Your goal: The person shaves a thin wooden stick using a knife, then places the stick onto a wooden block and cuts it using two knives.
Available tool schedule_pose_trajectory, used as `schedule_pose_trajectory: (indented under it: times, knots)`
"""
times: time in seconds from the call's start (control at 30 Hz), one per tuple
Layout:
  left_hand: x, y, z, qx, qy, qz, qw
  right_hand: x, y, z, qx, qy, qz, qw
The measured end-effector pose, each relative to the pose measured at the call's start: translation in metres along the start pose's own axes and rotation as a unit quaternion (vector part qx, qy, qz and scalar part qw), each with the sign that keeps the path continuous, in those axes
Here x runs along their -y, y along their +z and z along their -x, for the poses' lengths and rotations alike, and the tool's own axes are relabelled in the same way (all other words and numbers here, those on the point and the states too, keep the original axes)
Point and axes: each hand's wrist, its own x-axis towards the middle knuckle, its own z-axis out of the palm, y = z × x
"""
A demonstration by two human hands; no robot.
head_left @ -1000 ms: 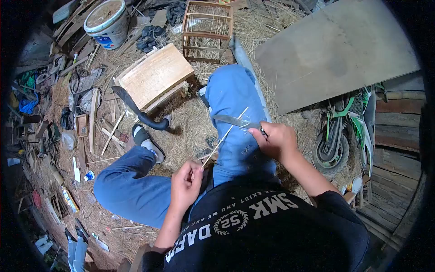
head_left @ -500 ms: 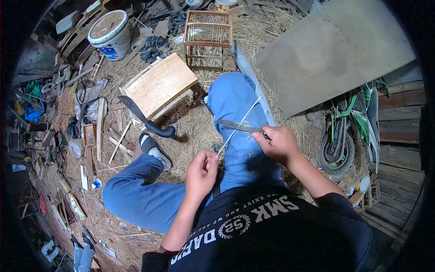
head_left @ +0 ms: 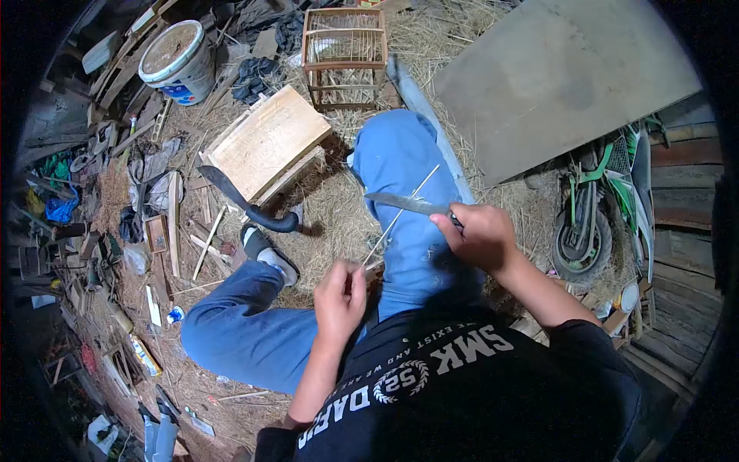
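My left hand (head_left: 340,300) pinches the lower end of a thin pale stick (head_left: 400,212), which slants up and away across my raised knee. In my right hand (head_left: 481,237) is a knife (head_left: 408,203), its fist closed around the handle. The knife's blade points left and crosses the stick over the blue trouser leg (head_left: 396,158). Small pale shavings cling to the cloth below the blade. Most of the knife handle is hidden by my fingers.
A wooden block bench (head_left: 269,142) stands ahead left, with a curved dark-handled machete (head_left: 246,202) against it. Beyond are a slatted wooden cage (head_left: 345,58) and a white bucket (head_left: 178,65). A large board (head_left: 570,85) leans over a green motorbike (head_left: 589,208) at right. Straw and scraps litter the floor.
The view has shifted slightly. The pale curls that lay around the blade and stick are no longer there. Both hands keep their hold on the stick and knife.
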Motion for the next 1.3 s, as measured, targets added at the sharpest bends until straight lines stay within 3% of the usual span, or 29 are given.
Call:
schedule_pose_trajectory:
  times: [0.13,0.2,0.3,0.5,0.7,1.03,1.3]
  knots:
    - [0.017,-0.026,0.037,0.006,0.001,-0.046,0.999,-0.007,0.001,0.002,-0.014,0.042,-0.016,0.999]
    - [0.018,-0.037,0.045,0.026,-0.087,-0.015,0.996,-0.012,0.001,0.003,-0.022,0.061,-0.026,0.998]
    - [0.017,-0.037,0.038,0.042,-0.095,0.023,0.994,-0.02,0.01,0.009,-0.024,0.082,-0.099,0.991]
    - [-0.031,0.01,-0.02,0.053,-0.001,0.056,0.997,-0.006,0.002,0.011,-0.053,0.035,-0.095,0.993]
    - [-0.047,0.044,-0.064,0.057,-0.017,0.085,0.995,0.007,-0.009,0.002,-0.009,0.009,-0.058,0.998]
    - [-0.003,0.0,0.005,0.025,-0.042,0.046,0.998,-0.005,-0.004,0.003,-0.034,0.021,-0.046,0.998]
    - [-0.013,-0.017,0.036,0.056,-0.084,0.044,0.994,-0.011,-0.003,0.013,-0.045,0.062,-0.057,0.995]
